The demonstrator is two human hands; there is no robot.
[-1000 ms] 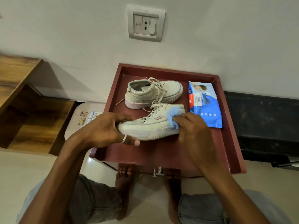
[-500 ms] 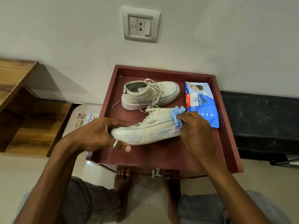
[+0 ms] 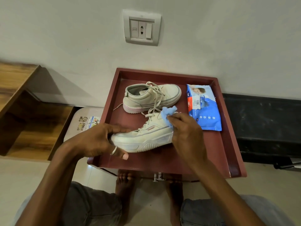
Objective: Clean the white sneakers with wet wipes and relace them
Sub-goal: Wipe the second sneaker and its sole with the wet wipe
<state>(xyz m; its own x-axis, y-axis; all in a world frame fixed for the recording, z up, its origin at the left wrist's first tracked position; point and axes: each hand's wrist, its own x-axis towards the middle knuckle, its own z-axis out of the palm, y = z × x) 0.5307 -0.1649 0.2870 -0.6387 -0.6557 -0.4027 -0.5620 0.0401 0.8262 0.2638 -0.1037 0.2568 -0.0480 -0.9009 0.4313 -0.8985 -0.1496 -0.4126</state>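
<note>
Two white laced sneakers on dark-red wooden tray (image 3: 228, 144), frame centre. Left hand (image 3: 97, 141) clamping near sneaker (image 3: 143, 137) toe; right hand (image 3: 185, 132) pinching crumpled blue wet wipe (image 3: 167, 111) at heel. Risk: loose laces snagging wipe, sneaker twisting under pressure.

we see two white sneakers on the dark red tabletop (image 3: 192, 154). the far sneaker (image 3: 151, 97) stands upright on its sole near the back, toe to the right, heel with a pink-tinted edge to the left, its laces loose and trailing over the side. the near sneaker (image 3: 143, 136) is tipped onto its side, ribbed sole facing us, toe to the left and heel to the right, laces slack toward the far shoe. a crumpled blue wet wipe (image 3: 168, 114) is pressed against its heel end. the blue wipes pack (image 3: 204, 110) lies flat just right of the sneakers, near the tabletop's right rim.
</note>
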